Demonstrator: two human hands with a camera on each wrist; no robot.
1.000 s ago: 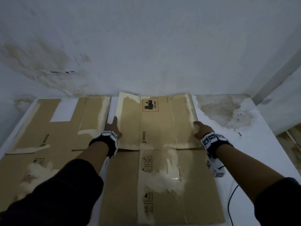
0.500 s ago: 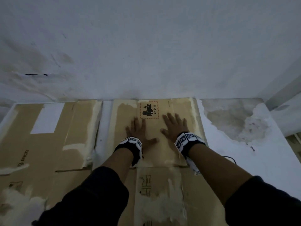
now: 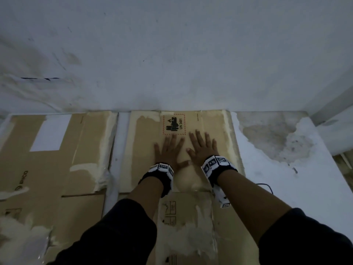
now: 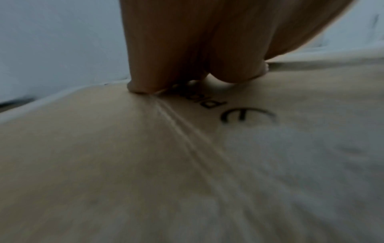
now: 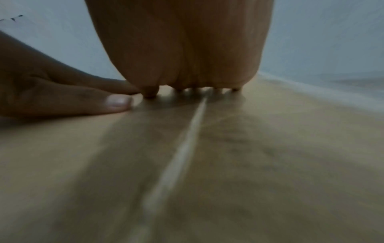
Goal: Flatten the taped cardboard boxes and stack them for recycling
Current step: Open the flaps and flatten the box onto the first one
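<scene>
Honestly, with my left hand (image 3: 169, 150) and right hand (image 3: 203, 148) spread flat on the folded box (image 3: 145, 150), I fear it springs up once released.

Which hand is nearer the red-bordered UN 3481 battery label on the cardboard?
Left. The left hand presses flat with its fingertips just below the UN 3481 label, nearly touching its lower border. The right hand lies flat lower right of it, slightly farther.

Two flattened cardboard boxes (image 3: 145, 150) lie side by side — two hands (image 3: 170, 150), two wrist bands (image 3: 162, 169).
</scene>
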